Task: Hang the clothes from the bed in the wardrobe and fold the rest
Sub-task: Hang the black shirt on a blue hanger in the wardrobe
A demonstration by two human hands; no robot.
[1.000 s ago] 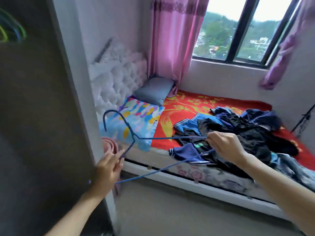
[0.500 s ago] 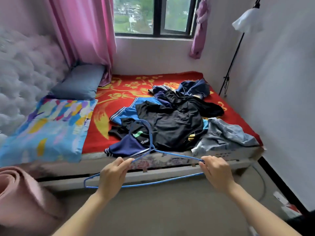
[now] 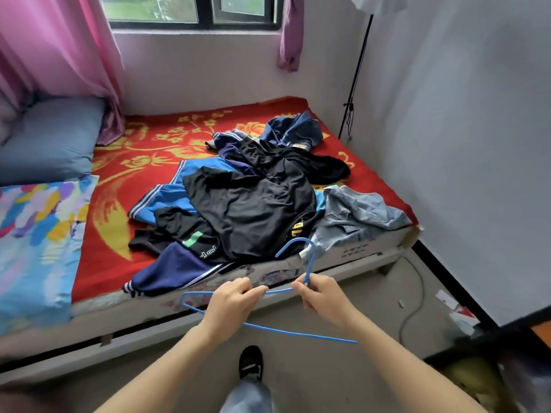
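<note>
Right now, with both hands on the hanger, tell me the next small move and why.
Probably keep the blue hanger in the left hand and reach the right hand to the black shirt atop the pile: both grip the bare hanger now, and that shirt lies uppermost.

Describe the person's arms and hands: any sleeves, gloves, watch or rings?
The left forearm and right forearm are bare to the frame edge; no sleeve shows. The left hand and right hand wear no gloves; no watch, bracelet or ring is visible.
</note>
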